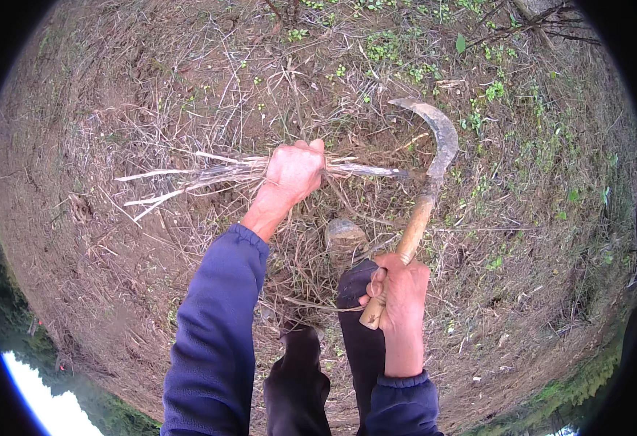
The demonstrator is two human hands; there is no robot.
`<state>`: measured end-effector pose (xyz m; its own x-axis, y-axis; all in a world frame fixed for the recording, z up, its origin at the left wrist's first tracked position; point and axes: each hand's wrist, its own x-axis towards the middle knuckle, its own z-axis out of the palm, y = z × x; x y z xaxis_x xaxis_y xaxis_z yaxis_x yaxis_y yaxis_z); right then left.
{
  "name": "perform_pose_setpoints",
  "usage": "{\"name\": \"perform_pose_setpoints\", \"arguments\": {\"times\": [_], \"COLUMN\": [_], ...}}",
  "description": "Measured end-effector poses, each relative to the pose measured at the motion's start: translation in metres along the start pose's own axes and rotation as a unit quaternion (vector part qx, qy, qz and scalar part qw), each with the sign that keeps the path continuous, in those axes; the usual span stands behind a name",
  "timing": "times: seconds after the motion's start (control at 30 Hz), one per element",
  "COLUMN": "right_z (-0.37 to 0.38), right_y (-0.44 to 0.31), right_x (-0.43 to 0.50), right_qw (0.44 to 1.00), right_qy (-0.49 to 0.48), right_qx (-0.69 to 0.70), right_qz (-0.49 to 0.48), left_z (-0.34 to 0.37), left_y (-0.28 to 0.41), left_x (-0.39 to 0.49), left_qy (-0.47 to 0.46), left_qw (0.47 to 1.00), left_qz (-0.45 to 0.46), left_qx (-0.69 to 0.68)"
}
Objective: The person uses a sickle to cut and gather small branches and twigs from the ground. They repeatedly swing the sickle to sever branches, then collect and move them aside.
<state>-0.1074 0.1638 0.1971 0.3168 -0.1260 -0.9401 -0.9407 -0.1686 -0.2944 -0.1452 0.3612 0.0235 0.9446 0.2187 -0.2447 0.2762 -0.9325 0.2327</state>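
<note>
My left hand point(295, 170) is closed around the middle of a bundle of dry stalks point(226, 173), whose pale split ends fan out to the left. A thicker greyish stem point(367, 170) runs from the fist to the right, its end close to the sickle's neck; whether they touch I cannot tell. In my right hand point(403, 289) is the wooden handle point(415, 226) of a sickle. The curved, worn metal blade point(443, 133) points up and hooks to the left, beyond the stem's end.
Brown soil point(106, 305) with dry grass and twigs slopes all around. My shoe point(346, 237) and dark trouser legs point(299, 376) are below the hands. Low green plants point(384, 49) grow at the top, and bare branches point(542, 24) lie at upper right.
</note>
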Motion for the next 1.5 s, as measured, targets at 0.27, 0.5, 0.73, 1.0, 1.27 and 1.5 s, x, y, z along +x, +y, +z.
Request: {"name": "perform_pose_setpoints", "arguments": {"times": [0.27, 0.5, 0.73, 1.0, 1.27, 1.5], "right_z": [-0.004, -0.016, -0.027, -0.127, -0.280, -0.386], "right_y": [0.018, 0.031, 0.039, 0.075, 0.110, 0.099], "right_x": [0.000, -0.001, -0.006, 0.022, -0.032, -0.140], "right_qw": [0.978, 0.973, 0.989, 0.973, 0.777, 0.739], "right_qy": [0.051, 0.056, 0.022, 0.090, 0.164, -0.007], "right_qx": [-0.168, -0.172, -0.046, -0.092, -0.596, -0.673], "right_qz": [-0.111, -0.146, -0.139, -0.191, -0.118, -0.036], "left_z": [-0.004, 0.009, -0.042, -0.142, -0.119, -0.259], "left_y": [-0.007, 0.120, 0.069, 0.051, -0.006, 0.071], "left_x": [-0.017, -0.147, -0.247, -0.376, -0.548, -0.445], "left_qy": [0.054, -0.002, -0.162, -0.218, -0.170, -0.245], "left_qw": [0.998, 0.994, 0.981, 0.914, 0.736, 0.763], "left_qz": [-0.008, 0.110, -0.080, -0.337, -0.586, -0.580], "left_qx": [-0.013, -0.023, 0.064, -0.059, -0.294, -0.147]}}
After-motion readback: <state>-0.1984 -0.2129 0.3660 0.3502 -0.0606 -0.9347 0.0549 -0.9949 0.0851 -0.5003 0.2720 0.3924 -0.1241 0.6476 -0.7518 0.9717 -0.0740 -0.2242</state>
